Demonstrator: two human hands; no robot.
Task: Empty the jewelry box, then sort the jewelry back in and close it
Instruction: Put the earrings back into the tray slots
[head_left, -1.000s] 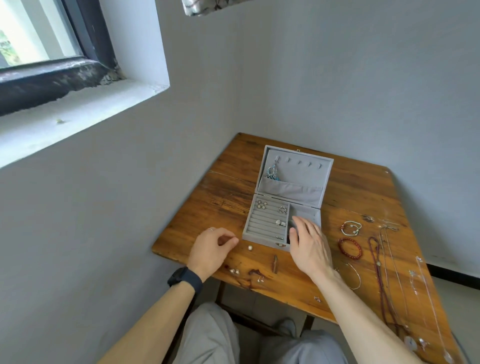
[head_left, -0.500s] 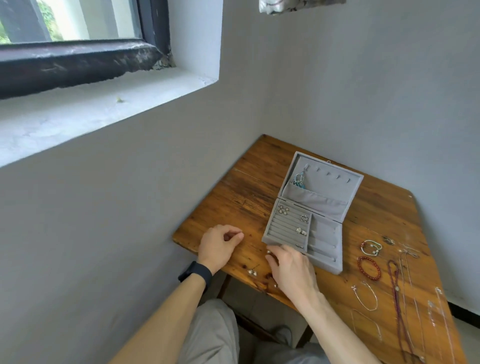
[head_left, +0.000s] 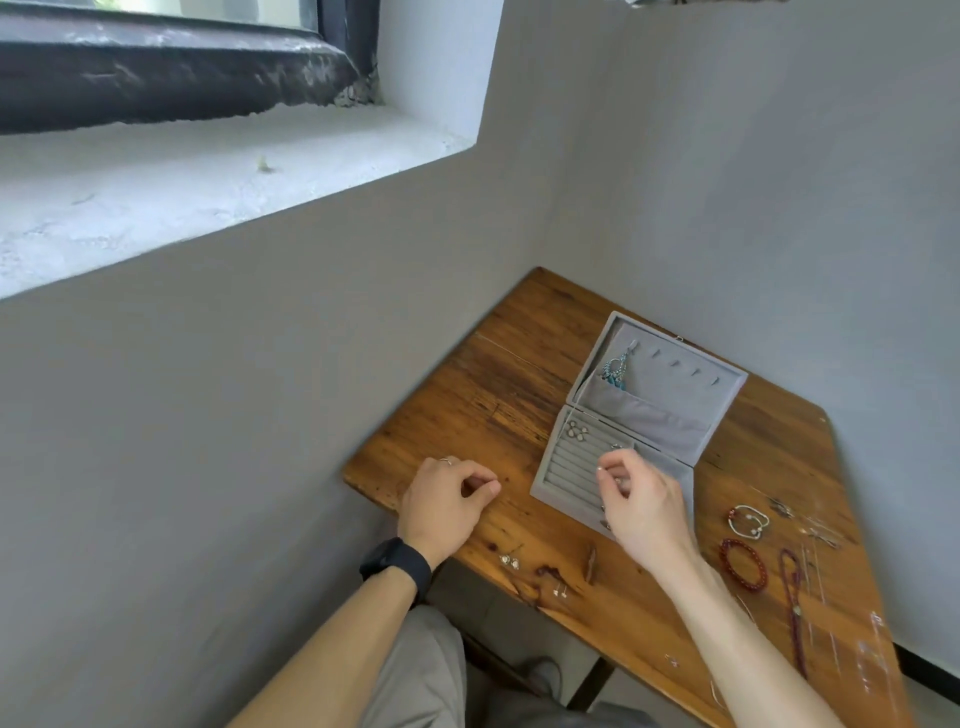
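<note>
My right hand (head_left: 641, 506) pinches a stud (head_left: 600, 469) over the box (head_left: 569, 467), covering its near corner; left hand (head_left: 447, 501) loosely curled; bracelets (head_left: 744, 564) lie right.

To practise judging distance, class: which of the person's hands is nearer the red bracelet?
Right. The right hand is over the box's front, just left of the red bracelet; the left hand rests on the table, left of the box.

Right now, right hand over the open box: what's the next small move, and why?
Probably lower the right hand and press the small pale piece it pinches into a free slot of the jewelry box: the hand hovers right over those slots.
</note>
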